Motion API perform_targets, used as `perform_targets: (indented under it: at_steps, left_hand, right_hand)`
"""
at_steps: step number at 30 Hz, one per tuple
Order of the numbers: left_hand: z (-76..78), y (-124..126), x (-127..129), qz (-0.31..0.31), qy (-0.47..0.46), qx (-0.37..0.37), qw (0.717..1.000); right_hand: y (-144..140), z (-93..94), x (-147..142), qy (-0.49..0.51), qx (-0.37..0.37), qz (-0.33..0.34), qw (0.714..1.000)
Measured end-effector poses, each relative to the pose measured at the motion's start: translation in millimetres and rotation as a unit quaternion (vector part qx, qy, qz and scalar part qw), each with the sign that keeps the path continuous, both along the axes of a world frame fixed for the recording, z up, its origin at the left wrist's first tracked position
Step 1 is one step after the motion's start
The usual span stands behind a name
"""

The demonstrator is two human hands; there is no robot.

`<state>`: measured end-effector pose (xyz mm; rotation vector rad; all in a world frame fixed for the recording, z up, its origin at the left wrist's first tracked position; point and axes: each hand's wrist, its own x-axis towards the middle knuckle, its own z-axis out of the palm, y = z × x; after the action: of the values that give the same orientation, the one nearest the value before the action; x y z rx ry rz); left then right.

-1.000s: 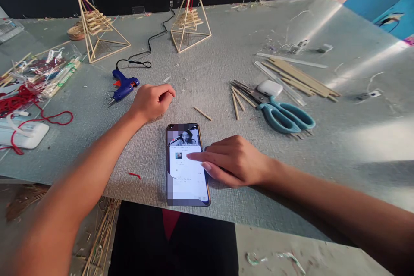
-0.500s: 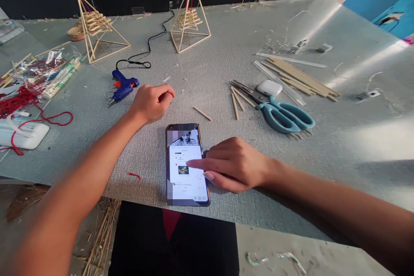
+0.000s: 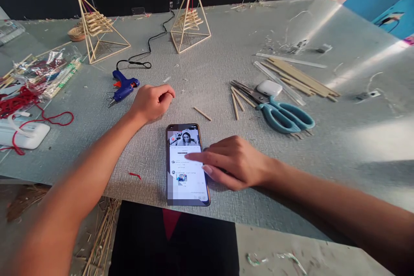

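A smartphone lies face up on the table near its front edge, its lit screen showing a picture on top and lines of text below. Over the upper half of that screen, my right hand points with its index finger stretched out and the other fingers partly curled. It holds nothing; whether the fingertip touches the glass I cannot tell. Beyond the phone to the left, my left hand rests on the table, closed in a loose fist with nothing visible in it. A short wooden stick lies between the hands.
A blue glue gun with a black cord lies left of my left hand. Blue-handled scissors, a white case and wooden sticks lie right. Two stick pyramids stand behind; red yarn lies at left.
The text and pictures on the phone screen have shifted, and my right index fingertip has moved slightly up the screen. My left hand stays where it was.
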<state>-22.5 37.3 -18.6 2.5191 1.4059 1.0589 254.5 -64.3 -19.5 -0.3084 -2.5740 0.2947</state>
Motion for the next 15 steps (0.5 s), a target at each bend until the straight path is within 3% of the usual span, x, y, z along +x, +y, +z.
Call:
perform_targets:
  at_steps: [5,15]
  left_hand:
    - [-0.1,-0.4,0.1,-0.002,-0.004,-0.001,1.000]
    - [-0.1,-0.6,-0.1,-0.002,0.000,-0.005,1.000]
  right_hand:
    - [1.6,-2.5,-0.1,0.009,-0.003,0.082,0.997]
    - [2.0,0.9,-0.4,-0.001,0.002,0.024,1.000]
